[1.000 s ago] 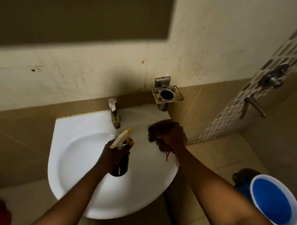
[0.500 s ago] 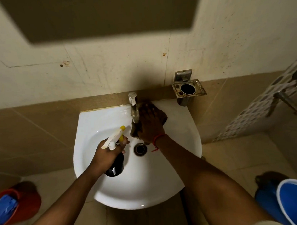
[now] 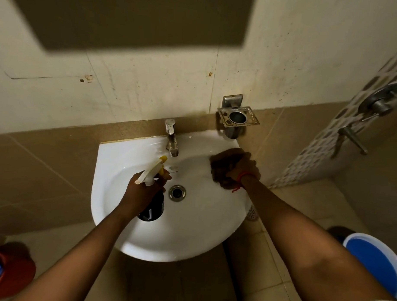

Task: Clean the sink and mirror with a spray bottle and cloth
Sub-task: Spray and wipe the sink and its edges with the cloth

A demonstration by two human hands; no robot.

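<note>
The right hand (image 3: 239, 168), closed on a dark cloth (image 3: 223, 164), is shown at the right rim of the sink (image 3: 197, 229), in the centre right of the frame; half a second earlier it was pressed against the base of the tap (image 3: 171, 138), at the centre. The wiping stroke has thus been carried from the tap outward to the rim, which suggests that the sink stage is under way and that the mirror (image 3: 130, 17) (the dark panel in the upper part of the frame) has not yet been reached. The spray bottle (image 3: 151, 193) is held over the basin, left of the drain (image 3: 177, 192), by the left hand (image 3: 144, 189), wrapped closed round its neck. Its long axis is seen nearly end-on, dark base toward the lower frame; the yellow-tipped nozzle is pointed to the upper right, toward the tap.
</note>
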